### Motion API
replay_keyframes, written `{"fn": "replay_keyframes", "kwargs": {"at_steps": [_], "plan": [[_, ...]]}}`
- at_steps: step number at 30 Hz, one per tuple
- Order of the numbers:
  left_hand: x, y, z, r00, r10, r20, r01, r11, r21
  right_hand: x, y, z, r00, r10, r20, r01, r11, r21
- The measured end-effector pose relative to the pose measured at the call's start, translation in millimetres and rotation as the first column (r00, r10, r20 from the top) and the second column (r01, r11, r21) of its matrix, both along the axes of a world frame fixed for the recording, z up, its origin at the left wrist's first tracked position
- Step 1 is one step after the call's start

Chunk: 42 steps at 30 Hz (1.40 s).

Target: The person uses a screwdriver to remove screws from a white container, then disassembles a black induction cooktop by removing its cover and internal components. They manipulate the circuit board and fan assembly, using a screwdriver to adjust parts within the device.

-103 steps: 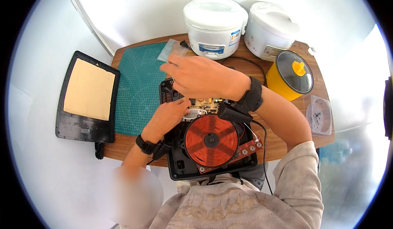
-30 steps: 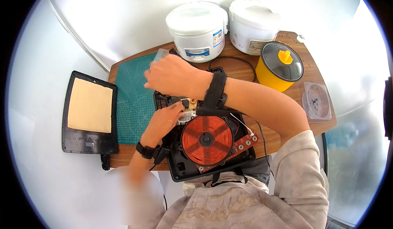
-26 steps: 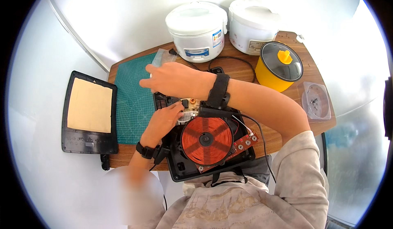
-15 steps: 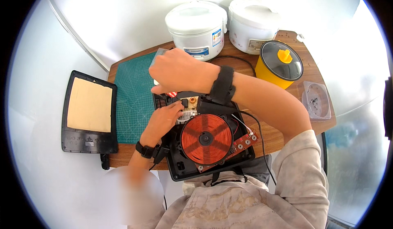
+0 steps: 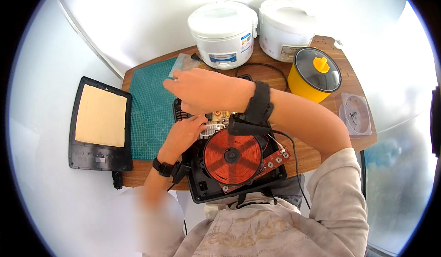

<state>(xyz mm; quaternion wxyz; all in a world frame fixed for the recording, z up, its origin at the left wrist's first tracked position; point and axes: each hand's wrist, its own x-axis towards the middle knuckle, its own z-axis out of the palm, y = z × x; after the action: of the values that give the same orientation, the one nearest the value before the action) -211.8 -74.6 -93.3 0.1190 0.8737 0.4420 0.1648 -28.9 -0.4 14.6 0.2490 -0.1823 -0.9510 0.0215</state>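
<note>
An opened induction cooker base lies at the table's front edge, its round copper coil facing up. Behind the coil, a circuit board shows in part. My left hand reaches to the board's left side, fingers bent together beside white wiring; whatever they pinch is hidden. Above the far part of the base, my right hand is closed in a fist, and its contents cannot be made out. A red control board with round buttons sits beside the coil.
Left, a black cover panel with a beige sheet stands near a green cutting mat. Behind are two white rice cookers and a clear plastic bag. Right, a yellow pot and a clear tray of screws.
My right hand has come down slightly toward me, uncovering more of the plastic bag. A red-and-white striped thing beneath it is now hidden. My left hand stays nearly still.
</note>
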Motion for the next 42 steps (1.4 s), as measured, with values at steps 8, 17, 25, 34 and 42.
{"fn": "replay_keyframes", "kwargs": {"at_steps": [8,17,25,34,42], "plan": [[0.3,1.6,0.4,1.000,0.017,-0.007,-0.017,0.999,-0.043,7.6,6.7,20.7,0.999,-0.021,0.032,0.019,0.998,0.062],[0.6,3.0,-0.2,1.000,0.009,0.020,-0.009,1.000,-0.016,-3.5,0.3,12.7,0.975,-0.219,0.019,0.207,0.945,0.254],[3.3,0.8,8.3,0.998,0.063,-0.031,-0.067,0.986,-0.150,0.7,2.6,-2.0,0.990,-0.020,-0.142,0.017,1.000,-0.023],[1.1,2.2,-0.1,1.000,0.019,0.019,-0.019,1.000,-0.020,13.4,-0.8,29.0,0.987,-0.157,0.042,0.155,0.986,0.055],[0.5,2.6,-1.4,0.999,0.016,0.036,-0.015,1.000,-0.023,-4.4,0.0,0.1,0.984,-0.174,-0.023,0.176,0.980,0.094]]}}
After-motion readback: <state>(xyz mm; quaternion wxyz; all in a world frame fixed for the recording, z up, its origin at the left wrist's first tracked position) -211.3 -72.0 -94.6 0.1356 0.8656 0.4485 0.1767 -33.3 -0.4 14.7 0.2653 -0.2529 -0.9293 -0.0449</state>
